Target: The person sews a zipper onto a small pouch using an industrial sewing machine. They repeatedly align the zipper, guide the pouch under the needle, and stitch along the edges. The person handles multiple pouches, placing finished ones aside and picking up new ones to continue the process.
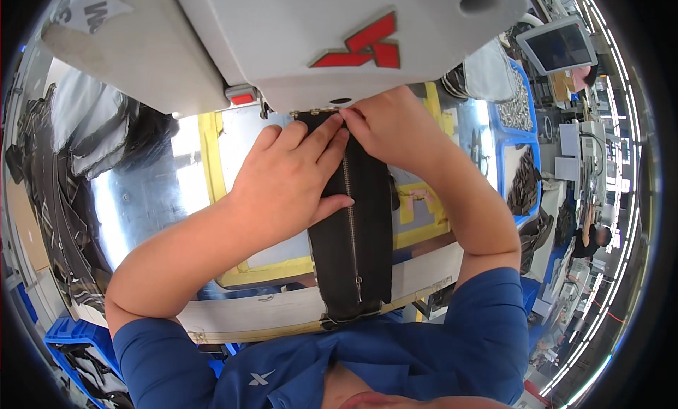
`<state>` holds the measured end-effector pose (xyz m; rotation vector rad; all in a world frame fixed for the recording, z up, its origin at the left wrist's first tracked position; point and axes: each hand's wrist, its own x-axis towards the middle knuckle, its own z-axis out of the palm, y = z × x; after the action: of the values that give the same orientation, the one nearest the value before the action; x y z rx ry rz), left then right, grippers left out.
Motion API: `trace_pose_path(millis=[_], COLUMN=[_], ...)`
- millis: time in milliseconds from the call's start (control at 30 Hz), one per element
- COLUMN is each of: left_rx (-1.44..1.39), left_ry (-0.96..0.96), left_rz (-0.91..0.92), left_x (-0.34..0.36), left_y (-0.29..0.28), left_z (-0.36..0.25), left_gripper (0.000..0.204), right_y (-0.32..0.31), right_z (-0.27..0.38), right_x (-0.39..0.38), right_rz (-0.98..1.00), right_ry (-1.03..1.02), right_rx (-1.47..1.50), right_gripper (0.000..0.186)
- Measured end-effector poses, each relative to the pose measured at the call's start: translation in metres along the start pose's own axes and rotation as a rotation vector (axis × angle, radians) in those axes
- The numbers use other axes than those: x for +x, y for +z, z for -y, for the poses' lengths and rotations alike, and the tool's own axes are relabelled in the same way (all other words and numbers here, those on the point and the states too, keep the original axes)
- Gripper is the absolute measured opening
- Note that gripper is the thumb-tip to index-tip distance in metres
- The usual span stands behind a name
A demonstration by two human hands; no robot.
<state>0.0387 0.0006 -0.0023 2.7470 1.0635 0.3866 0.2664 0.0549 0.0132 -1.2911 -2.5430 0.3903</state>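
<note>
Head view, near to far. Nearest the person, the long black fabric strip with a silver zipper down its middle (353,232) hung over the near edge of the pale worktable (282,307), its lower end loose below the table edge. Farther in, the strip ran straight across the yellow-taped rectangular frame (210,155) to the grey sewing-machine head (296,35).

The left hand (286,183) lay flat and open on the strip's left half, fingers spread toward its far end. The right hand (385,127) pinched the strip's far end with narrowed fingertips, just under the machine head. The needle was hidden, so whether stitching had begun could not be told; by judgement the strip was being positioned at its starting end, with nearly its whole length left to feed.

Open room lay left of the strip, on the shiny metal table surface (138,197) before the heap of dark and grey fabric pieces (92,127). To the right the blue plastic bin (519,162) stood near, and the machine head closed off the far side.
</note>
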Motion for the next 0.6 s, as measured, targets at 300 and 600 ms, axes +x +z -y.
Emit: trace_pose_path(millis=[300,600], left_rx=[-0.03,-0.113], left_ry=[0.014,-0.005], left_rz=[-0.032,-0.059], left_x=[0.001,0.001], left_y=[0.0,0.001], left_z=[0.002,0.005], left_gripper=[0.082,0.078], right_y=[0.01,0.01], right_z=[0.01,0.011], right_x=[-0.037,-0.032], right_rz=[-0.136,-0.116], right_ry=[-0.06,-0.008], right_rx=[-0.052,-0.004], right_gripper=[0.017,0.023])
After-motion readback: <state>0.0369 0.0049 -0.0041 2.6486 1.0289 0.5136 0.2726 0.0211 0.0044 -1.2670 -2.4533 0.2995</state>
